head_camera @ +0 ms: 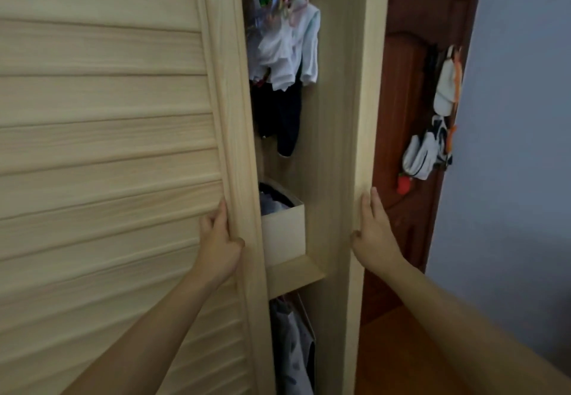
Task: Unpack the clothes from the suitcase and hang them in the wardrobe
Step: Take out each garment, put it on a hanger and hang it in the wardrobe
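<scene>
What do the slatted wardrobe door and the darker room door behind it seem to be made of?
The slatted wardrobe door looks like pale wood or wood-look laminate, matte, with fine grain lines along the slats; which one is unclear. The room door looks like reddish-brown wood with a slightly glossy varnish and a carved arched panel.

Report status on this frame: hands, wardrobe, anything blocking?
Left hand grips louvered door edge. Right hand flat on wardrobe side panel. Gap narrow; hung clothes visible inside. Door partly covers the opening.
</scene>
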